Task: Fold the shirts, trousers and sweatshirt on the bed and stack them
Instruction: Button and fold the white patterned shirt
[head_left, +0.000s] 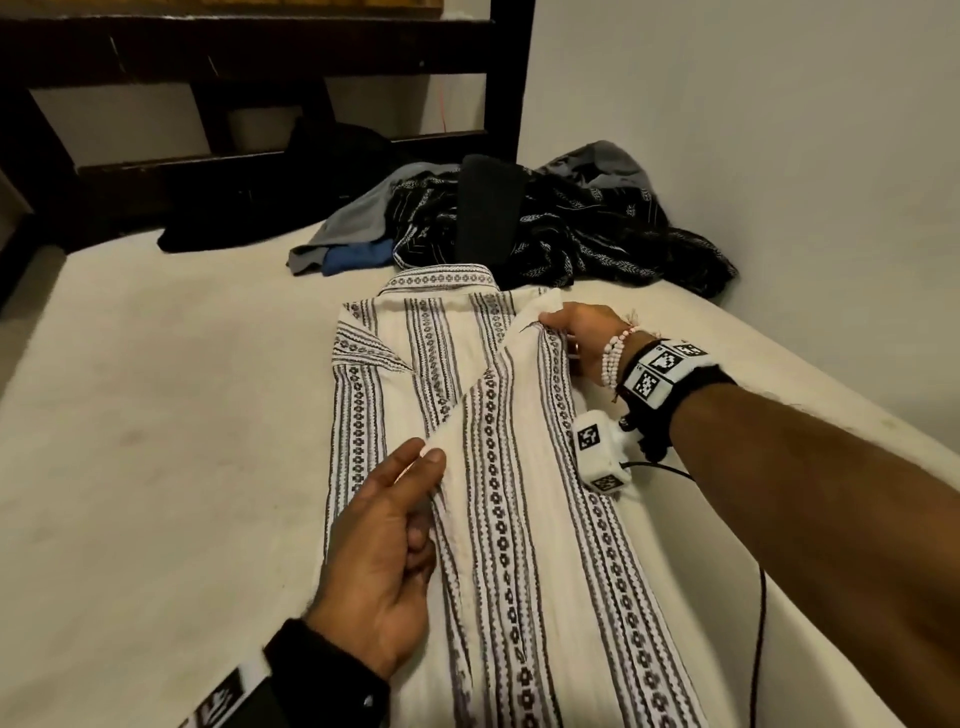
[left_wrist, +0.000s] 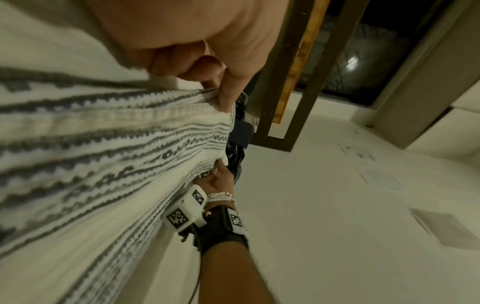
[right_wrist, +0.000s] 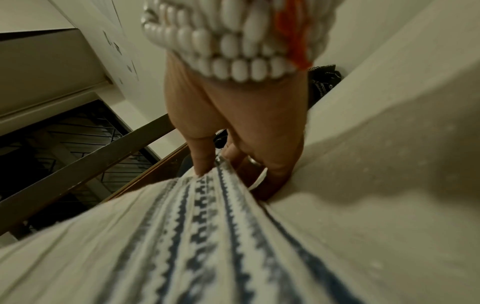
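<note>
A cream shirt (head_left: 498, 467) with dark patterned stripes lies lengthwise on the bed, collar at the far end. Its right side is folded diagonally over the middle. My left hand (head_left: 410, 499) pinches the folded edge near the shirt's middle between thumb and fingers; the left wrist view shows the same left hand (left_wrist: 223, 96) pinch. My right hand (head_left: 566, 332) pinches the upper corner of the fold near the shoulder, and the right hand (right_wrist: 215, 162) shows that grip close up on the cream shirt (right_wrist: 207, 236).
A heap of unfolded clothes (head_left: 519, 223) in black, grey and blue lies at the far end of the bed, by the wall corner. A dark wooden bed frame (head_left: 260, 52) stands behind it. Bare mattress (head_left: 156, 415) spreads to my left.
</note>
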